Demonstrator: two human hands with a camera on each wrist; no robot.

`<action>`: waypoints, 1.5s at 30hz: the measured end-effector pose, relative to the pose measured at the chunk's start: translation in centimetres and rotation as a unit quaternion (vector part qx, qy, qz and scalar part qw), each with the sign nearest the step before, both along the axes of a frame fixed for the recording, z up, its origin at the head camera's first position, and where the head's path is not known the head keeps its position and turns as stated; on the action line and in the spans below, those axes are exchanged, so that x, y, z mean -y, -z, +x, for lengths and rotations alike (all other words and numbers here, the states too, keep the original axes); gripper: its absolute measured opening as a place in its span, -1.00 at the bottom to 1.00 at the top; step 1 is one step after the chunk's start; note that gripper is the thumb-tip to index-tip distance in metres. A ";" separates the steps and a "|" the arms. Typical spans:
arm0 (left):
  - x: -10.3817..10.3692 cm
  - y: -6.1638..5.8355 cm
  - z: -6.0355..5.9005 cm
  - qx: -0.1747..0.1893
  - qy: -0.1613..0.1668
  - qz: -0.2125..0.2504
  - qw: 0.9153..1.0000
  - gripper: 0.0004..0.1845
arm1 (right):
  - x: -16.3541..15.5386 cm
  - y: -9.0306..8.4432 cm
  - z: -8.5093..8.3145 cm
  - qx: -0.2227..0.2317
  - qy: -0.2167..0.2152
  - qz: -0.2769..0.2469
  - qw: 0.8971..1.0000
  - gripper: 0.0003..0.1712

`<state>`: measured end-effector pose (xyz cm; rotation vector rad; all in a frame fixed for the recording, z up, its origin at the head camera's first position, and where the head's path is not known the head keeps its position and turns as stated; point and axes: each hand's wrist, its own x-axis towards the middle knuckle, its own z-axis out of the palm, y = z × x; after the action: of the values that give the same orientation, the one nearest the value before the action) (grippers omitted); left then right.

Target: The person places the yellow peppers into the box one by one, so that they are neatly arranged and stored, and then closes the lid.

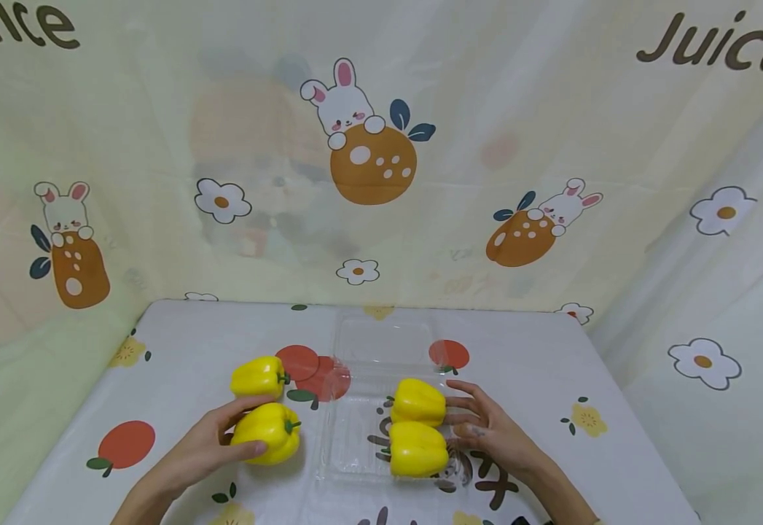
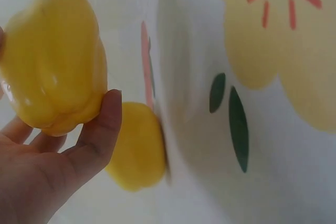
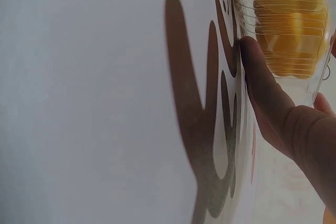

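My left hand [image 1: 204,446] holds a yellow bell pepper [image 1: 267,434] between thumb and fingers; the left wrist view shows the same pepper [image 2: 55,59] raised off the table. Just behind it, a second bell pepper [image 1: 258,377] lies on its side on the cloth. A clear plastic clamshell box [image 1: 348,437] stands in front of me, its lid [image 1: 381,341] folded back. Two more yellow peppers, one at the back [image 1: 418,402] and one at the front [image 1: 418,449], lie along its right side. My right hand [image 1: 495,434] rests against the box's right wall, fingers loosely extended.
A white tablecloth [image 1: 519,364] printed with fruit, flowers and dark letters covers the table. Behind it and along the sides hangs a pale curtain [image 1: 256,240] with rabbit prints. A small dark object [image 1: 522,520] shows at the bottom edge, near the right forearm.
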<state>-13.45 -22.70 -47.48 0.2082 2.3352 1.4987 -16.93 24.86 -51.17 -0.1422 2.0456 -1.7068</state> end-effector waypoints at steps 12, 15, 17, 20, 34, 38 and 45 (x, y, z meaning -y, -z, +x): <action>-0.5 -0.6 0.0 -0.024 0.017 0.003 1.000 -0.28 | 0.0 0.1 0.0 0.001 -0.002 -0.002 1.000 -0.06; -0.9 -0.9 0.0 -0.024 0.019 0.004 1.000 -0.28 | -0.1 0.0 -0.1 -0.002 -0.004 -0.004 1.000 -0.06; -1.1 -1.1 -0.1 -0.023 0.021 0.005 1.000 -0.28 | -0.1 0.0 -0.1 -0.003 -0.005 -0.005 1.000 -0.06; -1.5 -1.4 -0.2 -0.026 0.029 0.008 0.999 -0.29 | -0.1 -0.1 -0.1 -0.003 -0.008 -0.006 1.000 -0.05; -2.4 -2.0 -0.3 -0.043 0.055 0.015 0.997 -0.27 | -0.1 0.0 0.1 -0.005 -0.005 -0.003 1.000 -0.04; -2.5 -2.1 -0.4 -0.045 0.059 0.016 0.997 -0.28 | -0.1 0.0 0.2 -0.004 -0.007 -0.004 1.000 -0.06; -2.9 -2.2 -0.4 -0.038 0.061 0.022 0.997 -0.31 | -0.2 -0.2 0.1 -0.011 -0.014 -0.004 1.000 -0.05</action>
<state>-13.84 -19.79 -45.28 0.4185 2.3036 1.5075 -16.83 25.07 -50.95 -0.1923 2.0424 -1.7042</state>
